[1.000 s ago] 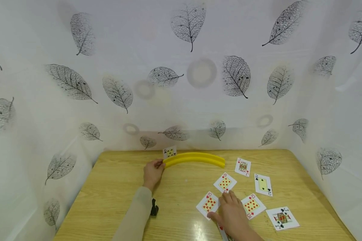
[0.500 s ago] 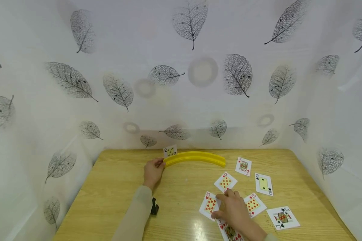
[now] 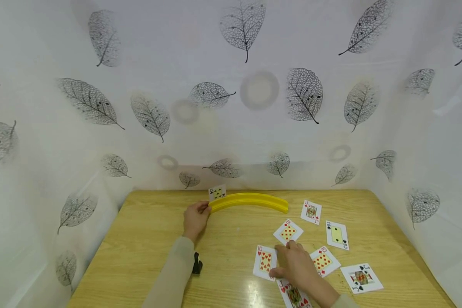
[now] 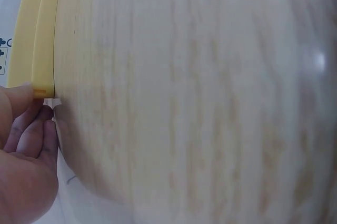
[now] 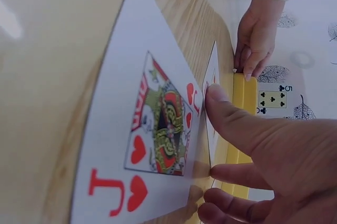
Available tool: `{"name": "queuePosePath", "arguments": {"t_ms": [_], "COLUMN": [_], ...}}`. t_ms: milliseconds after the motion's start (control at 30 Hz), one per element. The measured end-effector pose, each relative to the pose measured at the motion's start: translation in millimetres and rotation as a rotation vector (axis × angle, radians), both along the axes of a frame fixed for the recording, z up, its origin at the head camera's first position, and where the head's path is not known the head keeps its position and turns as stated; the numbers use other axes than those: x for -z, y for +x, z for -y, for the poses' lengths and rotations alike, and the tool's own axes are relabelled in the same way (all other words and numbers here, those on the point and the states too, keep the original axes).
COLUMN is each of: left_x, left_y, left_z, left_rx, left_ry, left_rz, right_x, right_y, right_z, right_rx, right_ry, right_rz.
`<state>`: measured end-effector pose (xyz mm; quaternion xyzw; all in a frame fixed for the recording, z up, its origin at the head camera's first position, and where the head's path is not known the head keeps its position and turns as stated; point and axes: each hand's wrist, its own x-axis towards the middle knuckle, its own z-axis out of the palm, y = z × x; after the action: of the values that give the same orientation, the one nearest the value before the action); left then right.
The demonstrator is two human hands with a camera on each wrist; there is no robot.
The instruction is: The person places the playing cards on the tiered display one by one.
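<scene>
"Leaf-printed cloth (image 3: 254, 137) hangs behind your wood-grain worktop (image 3: 138, 239); what has your left grip (image 3: 195, 220) got?"

"It pinches the left end of the curved yellow rack (image 3: 250, 199), near the worktop's back edge. I see the five of clubs (image 3: 217, 192) standing up at that same end."

"And your right grip (image 3: 298, 265)?"

"My thumb and forefinger are apart at the right side of the ten of hearts (image 3: 264, 261); whether they pinch it, I cannot tell."

"What lies around it?"

"Nearer me, the jack of hearts (image 3: 292, 294); just beyond, the eight of diamonds (image 3: 288, 231); to the right, the ten of diamonds (image 3: 324, 260), jack of diamonds (image 3: 311, 211), two of spades (image 3: 336, 235) and jack of spades (image 3: 362, 278)."
</scene>
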<state>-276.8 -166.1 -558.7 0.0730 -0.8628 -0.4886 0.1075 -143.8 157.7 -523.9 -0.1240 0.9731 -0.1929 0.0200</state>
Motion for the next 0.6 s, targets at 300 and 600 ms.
{"name": "queuePosePath", "arguments": {"t_ms": [300,600], "left_x": [0.7,3.9], "left_y": [0.0,-1.2], "left_z": [0.3,1.4], "left_rx": [-0.003,0.007], "left_ry": [0.017,0.046], "left_rz": [0.007,0.001], "right_x": [-0.1,-5.9], "right_y": [-1.3,-2.9], "right_z": [3.0,5.0], "right_rx": [-0.017,-0.029], "right_ry": [-0.002,-0.012], "right_rz": [-0.02,0.018]}}
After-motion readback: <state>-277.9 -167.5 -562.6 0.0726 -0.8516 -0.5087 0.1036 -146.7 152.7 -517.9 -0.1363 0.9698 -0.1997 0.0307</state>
